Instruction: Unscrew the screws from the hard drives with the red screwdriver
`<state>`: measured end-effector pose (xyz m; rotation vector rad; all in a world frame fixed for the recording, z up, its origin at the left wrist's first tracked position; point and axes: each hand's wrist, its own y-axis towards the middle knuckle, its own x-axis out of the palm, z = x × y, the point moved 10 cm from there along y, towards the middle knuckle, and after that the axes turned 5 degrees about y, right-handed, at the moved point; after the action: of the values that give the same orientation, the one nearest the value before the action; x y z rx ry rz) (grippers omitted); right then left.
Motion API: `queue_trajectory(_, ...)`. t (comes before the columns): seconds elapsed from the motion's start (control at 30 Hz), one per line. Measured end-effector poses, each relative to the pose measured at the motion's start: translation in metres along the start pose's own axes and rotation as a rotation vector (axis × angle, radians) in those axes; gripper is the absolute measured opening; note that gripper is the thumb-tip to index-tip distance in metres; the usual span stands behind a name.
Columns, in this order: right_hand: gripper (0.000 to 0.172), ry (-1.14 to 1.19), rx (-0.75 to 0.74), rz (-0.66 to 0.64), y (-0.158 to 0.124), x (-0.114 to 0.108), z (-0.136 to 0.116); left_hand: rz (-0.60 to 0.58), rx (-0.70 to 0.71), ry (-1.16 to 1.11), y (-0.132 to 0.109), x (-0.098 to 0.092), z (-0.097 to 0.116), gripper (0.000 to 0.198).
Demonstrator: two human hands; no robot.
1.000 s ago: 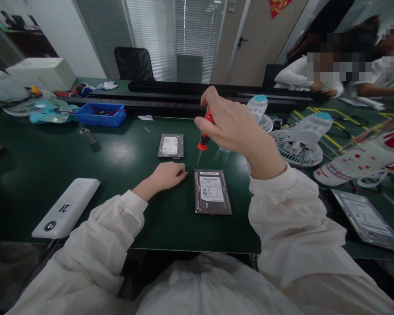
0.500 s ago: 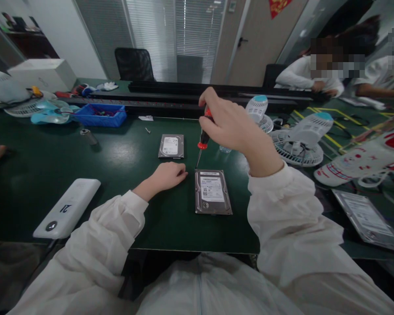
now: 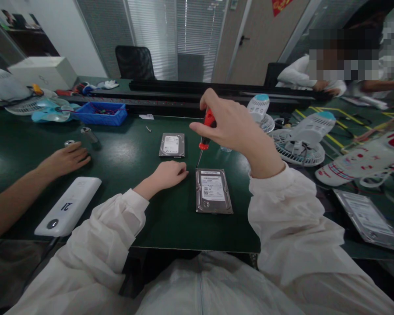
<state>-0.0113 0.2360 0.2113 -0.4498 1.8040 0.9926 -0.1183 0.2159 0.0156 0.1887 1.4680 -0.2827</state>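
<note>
My right hand (image 3: 231,127) is closed around the red and black handle of a screwdriver (image 3: 204,143), its thumb sticking out to the left. The shaft slants down, and its tip meets the top left corner of a silver hard drive (image 3: 213,191) lying label up. Left of that drive my left hand (image 3: 169,174) rests on the table with fingers curled, apart from the drive; whatever may be inside them is hidden. A second hard drive (image 3: 172,145) lies just beyond my left hand.
Another person's hand (image 3: 65,159) reaches in from the left beside small metal cylinders (image 3: 89,134). A white power bank (image 3: 68,206) lies nearer me. Farther back are a blue bin (image 3: 101,114) and a screw (image 3: 148,129). Rightward are small fans (image 3: 298,146), a white bottle (image 3: 357,159) and another hard drive (image 3: 369,218).
The other person's hand has reached in from the left edge to the metal cylinders. My right thumb has lifted away from the screwdriver handle. My left hand stays put.
</note>
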Motion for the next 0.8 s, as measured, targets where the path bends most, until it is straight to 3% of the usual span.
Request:
queue_trajectory(0.1,0.026,0.125,-0.095,0.005,-0.002,-0.001,-0.004,0.0,-0.002,0.005,0.0,0.0,0.0,0.029)
queue_trajectory(0.2,0.033,0.197,-0.176,-0.032,-0.003,0.0,-0.012,0.0,-0.009,0.015,0.0,0.0,0.0,0.03)
queue_trajectory(0.43,0.039,-0.006,-0.037,-0.013,-0.001,-0.004,-0.006,0.006,-0.011,0.018,-0.001,-0.001,0.0,0.029)
queue_trajectory(0.53,0.024,0.055,-0.043,-0.02,-0.003,-0.005,-0.004,0.007,-0.01,0.017,0.0,-0.001,0.0,0.029)
queue_trajectory(0.67,0.032,0.194,-0.119,-0.065,-0.004,-0.004,-0.009,0.007,-0.002,0.008,0.0,0.0,0.0,0.029)
queue_trajectory(0.8,0.03,0.093,-0.079,-0.04,-0.003,-0.006,-0.008,0.005,0.001,0.004,0.0,-0.001,0.001,0.029)
